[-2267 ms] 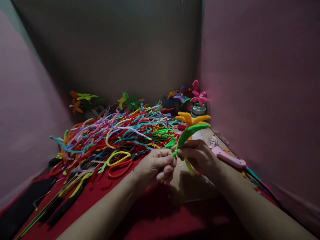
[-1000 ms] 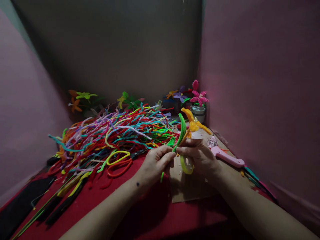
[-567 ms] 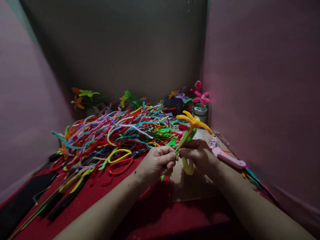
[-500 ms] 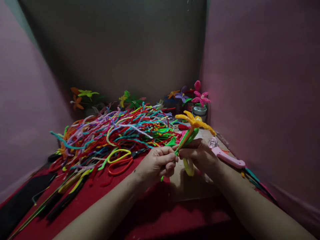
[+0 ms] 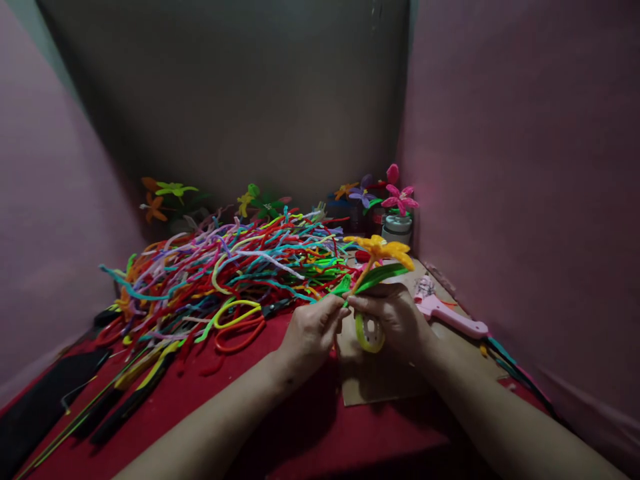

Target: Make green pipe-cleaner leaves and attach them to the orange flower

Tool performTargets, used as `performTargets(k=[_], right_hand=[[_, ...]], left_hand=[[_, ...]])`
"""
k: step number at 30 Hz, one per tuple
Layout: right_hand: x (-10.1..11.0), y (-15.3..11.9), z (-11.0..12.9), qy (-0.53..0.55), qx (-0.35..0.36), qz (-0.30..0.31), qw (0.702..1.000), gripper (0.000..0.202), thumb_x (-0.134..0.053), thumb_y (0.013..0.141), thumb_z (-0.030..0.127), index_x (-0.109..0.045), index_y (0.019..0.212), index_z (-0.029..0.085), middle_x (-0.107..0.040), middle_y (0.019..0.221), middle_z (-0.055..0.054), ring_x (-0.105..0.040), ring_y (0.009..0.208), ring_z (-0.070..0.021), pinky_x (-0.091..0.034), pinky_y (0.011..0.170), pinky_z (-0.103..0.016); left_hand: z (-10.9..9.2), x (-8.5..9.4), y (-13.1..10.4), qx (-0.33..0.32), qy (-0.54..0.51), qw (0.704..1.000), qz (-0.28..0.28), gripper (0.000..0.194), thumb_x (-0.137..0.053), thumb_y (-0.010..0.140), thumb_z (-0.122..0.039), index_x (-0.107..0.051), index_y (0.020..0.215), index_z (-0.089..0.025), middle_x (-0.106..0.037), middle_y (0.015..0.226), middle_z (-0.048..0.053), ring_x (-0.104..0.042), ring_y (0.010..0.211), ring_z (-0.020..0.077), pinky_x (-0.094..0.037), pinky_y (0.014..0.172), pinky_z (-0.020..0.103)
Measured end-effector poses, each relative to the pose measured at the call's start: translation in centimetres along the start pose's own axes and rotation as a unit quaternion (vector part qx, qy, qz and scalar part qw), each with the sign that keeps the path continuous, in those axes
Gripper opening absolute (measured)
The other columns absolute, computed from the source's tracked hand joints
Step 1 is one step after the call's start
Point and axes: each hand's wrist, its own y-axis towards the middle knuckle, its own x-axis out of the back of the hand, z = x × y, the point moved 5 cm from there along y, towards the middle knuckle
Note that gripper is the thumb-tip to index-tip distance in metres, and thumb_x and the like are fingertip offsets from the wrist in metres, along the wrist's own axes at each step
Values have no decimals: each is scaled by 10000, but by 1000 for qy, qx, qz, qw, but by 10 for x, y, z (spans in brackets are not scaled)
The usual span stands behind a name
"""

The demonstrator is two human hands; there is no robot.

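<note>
An orange pipe-cleaner flower point(image 5: 383, 249) rises above my two hands on a slim orange stem, with a long green leaf point(image 5: 384, 276) spreading to the right beneath its petals. The thumb and fingers of my left hand point(image 5: 311, 332) are closed on the base of the stem. Right beside it, my right hand point(image 5: 395, 313) pinches the stem and leaf where they meet. A yellow-green ring, like a roll of tape point(image 5: 370, 337), hangs under my right fingers; whether they grip it is hidden. Another green leaf-like piece point(image 5: 343, 287) shows just behind my fingertips.
A large heap of coloured pipe cleaners point(image 5: 240, 260) covers the left and middle. Scissors point(image 5: 240, 327) and pliers point(image 5: 135, 393) lie before it. A pink glue gun point(image 5: 453, 317) is on the right, by a cardboard sheet point(image 5: 380, 383). Finished flowers point(image 5: 400, 199) stand behind.
The flower has lowered slightly and tipped more upright. Its green leaf has swung outward to the right, away from the stem. Both hands have shifted a little left.
</note>
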Motion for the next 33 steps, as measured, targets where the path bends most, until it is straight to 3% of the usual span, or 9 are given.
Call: performTargets(k=[4, 8, 12, 16, 20, 24, 27, 29, 33], right_hand=[[0, -2, 5, -77, 9, 5, 997, 159, -648, 697, 330, -693, 707, 177, -570, 617, -13, -470, 580, -138, -373, 539, -277], [-3, -5, 4, -104, -7, 27, 994, 214, -666, 675, 342, -633, 610, 141, -467, 522, 25, -360, 495, -83, -235, 452, -235], [-5, -5, 0, 0, -45, 24, 999, 152, -673, 666, 286, -639, 709, 144, -516, 579, 27, -386, 506, -72, -258, 468, -219], [-5, -1, -3, 136, -77, 32, 987, 179, -678, 618, 158, -640, 792, 168, -573, 669, 18, -468, 560, -78, -337, 537, -212], [-10, -1, -7, 212, -116, 82, 967, 117, -670, 594, 141, -645, 709, 145, -566, 603, 9, -456, 516, -73, -328, 510, -210], [-12, -3, -12, 229, -141, 60, 961, 80, -695, 582, 162, -652, 639, 126, -525, 536, 18, -389, 466, -53, -283, 464, -201], [-12, -3, -11, 208, -116, 56, 970, 80, -703, 586, 184, -651, 594, 124, -505, 504, 21, -389, 464, -56, -283, 466, -206], [-9, -2, -13, 185, -105, 42, 976, 80, -706, 589, 193, -662, 601, 128, -516, 509, 17, -406, 475, -63, -293, 472, -209], [1, 0, -15, 131, -80, -18, 988, 90, -697, 605, 206, -651, 570, 137, -548, 536, 9, -434, 504, -74, -315, 498, -217]], left_hand=[[3, -3, 0, 88, -95, 991, 19, 253, -468, 817, -294, -494, 602, -162, -416, 474, -53, -363, 396, 51, -290, 423, 181], [7, -8, 0, 177, -241, 953, 43, 240, -501, 793, -330, -506, 635, -150, -427, 449, -64, -341, 327, 41, -244, 344, 172], [14, -13, 0, 216, -363, 905, 59, 221, -541, 775, -318, -503, 652, -139, -442, 433, -64, -314, 306, 21, -187, 322, 147], [15, -20, 0, 238, -493, 828, 120, 195, -518, 808, -287, -508, 696, -129, -396, 428, -77, -236, 295, -4, -159, 334, 129], [10, -24, -3, 238, -582, 757, 179, 161, -479, 825, -209, -509, 691, -124, -345, 428, -85, -191, 285, -3, -190, 341, 138], [9, -27, -6, 231, -621, 723, 195, 139, -479, 818, -183, -524, 704, -116, -306, 414, -99, -149, 270, -2, -229, 347, 156], [9, -29, -7, 225, -620, 724, 202, 135, -502, 806, -203, -524, 699, -123, -288, 408, -107, -141, 270, -2, -247, 356, 157], [10, -28, -6, 225, -586, 750, 207, 158, -508, 807, -255, -519, 703, -136, -302, 411, -102, -173, 277, 3, -237, 357, 153], [13, -19, 1, 185, -369, 901, 132, 261, -468, 821, -379, -542, 747, -140, -482, 518, -35, -402, 366, 52, -317, 409, 183]])
